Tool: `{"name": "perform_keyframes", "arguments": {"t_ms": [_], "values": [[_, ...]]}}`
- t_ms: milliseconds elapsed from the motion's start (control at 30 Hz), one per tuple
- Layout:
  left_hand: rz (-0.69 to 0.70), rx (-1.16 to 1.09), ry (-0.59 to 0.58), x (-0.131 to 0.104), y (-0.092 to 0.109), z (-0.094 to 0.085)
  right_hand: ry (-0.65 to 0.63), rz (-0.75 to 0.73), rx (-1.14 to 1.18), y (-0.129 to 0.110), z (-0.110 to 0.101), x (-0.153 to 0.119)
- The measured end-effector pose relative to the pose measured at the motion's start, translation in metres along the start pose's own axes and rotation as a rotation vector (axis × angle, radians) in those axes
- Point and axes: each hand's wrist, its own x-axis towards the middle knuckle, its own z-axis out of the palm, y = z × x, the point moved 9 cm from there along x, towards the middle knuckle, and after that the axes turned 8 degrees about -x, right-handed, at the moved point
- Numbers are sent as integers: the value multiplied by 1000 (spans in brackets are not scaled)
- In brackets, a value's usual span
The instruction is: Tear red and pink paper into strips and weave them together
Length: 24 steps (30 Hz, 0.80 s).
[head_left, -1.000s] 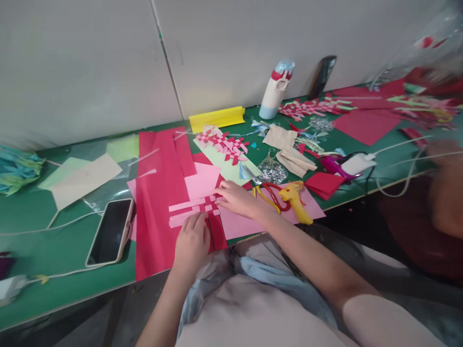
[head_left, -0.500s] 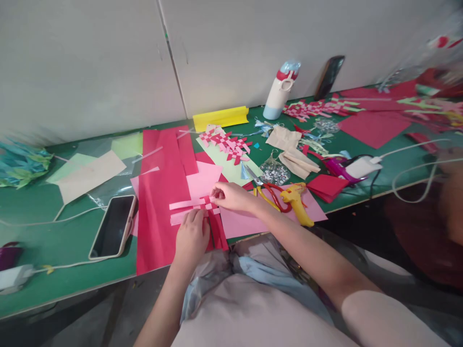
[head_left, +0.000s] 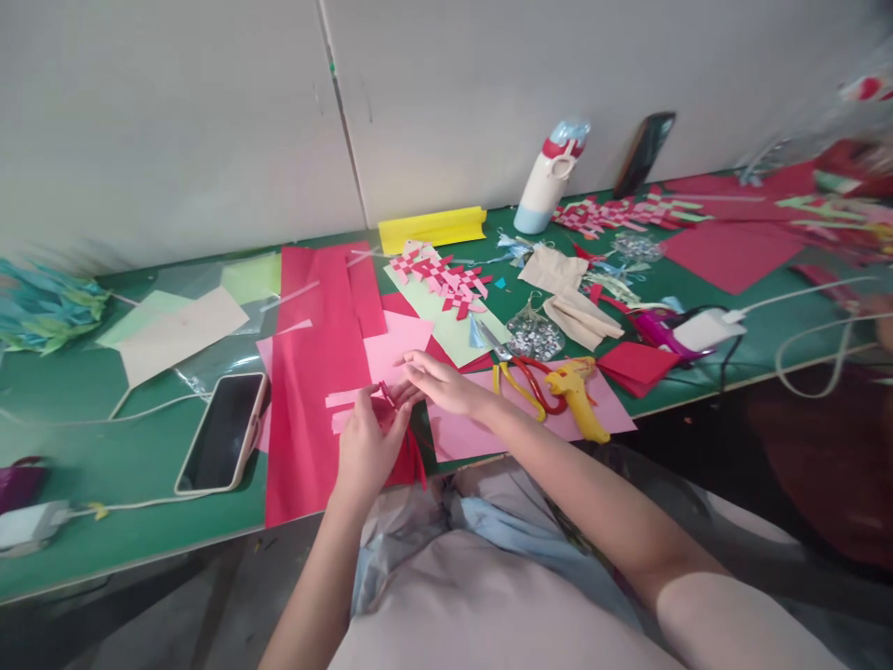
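Observation:
Between my hands is a woven piece of red and pink paper strips (head_left: 410,458), its pink ends pointing left and its red ends hanging toward the table's front edge. My left hand (head_left: 366,445) grips it from the left with thumb and fingers. My right hand (head_left: 436,383) touches its right side, fingers partly stretched out; the fingertips overlap the strips. Large red paper sheets (head_left: 303,447) lie beneath and to the left. Right of my hands, a pink sheet (head_left: 457,433) bears scissors (head_left: 534,377) and a yellow glue gun (head_left: 580,395).
A phone (head_left: 221,433) lies on the green table (head_left: 132,475) at the left. Finished woven pieces (head_left: 446,279) rest on a pale green sheet behind my hands. A bottle (head_left: 548,186) and another phone (head_left: 646,154) stand by the wall. At the far right, a person's blurred hand (head_left: 883,316) shows.
The woven piece, flat on the table before, is now lifted and bent between my hands. My left thumb has come round it, and my right fingers have opened from a pinch.

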Motion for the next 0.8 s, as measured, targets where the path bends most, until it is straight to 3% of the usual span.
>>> {"name": "perform_keyframes", "arguments": {"t_ms": [100,200,433,533,633,800], "values": [[-86,-121,10,0,-9,-6,-5,-109,-95,-13,8,-3],[-92,-379,41,-2,-8,-18,-11,-174,-224,-34,17,-9],[-45,-832,83,-6,32,-51,26,-234,-534,-115,23,-31],[-79,-969,34,-6,41,-50,55,-248,-623,-135,20,-34],[-161,-1032,19,-5,26,-39,34,-179,-648,-123,19,-27],[-305,-901,5,-3,-21,-11,-26,-28,-614,-63,24,-10]]}}
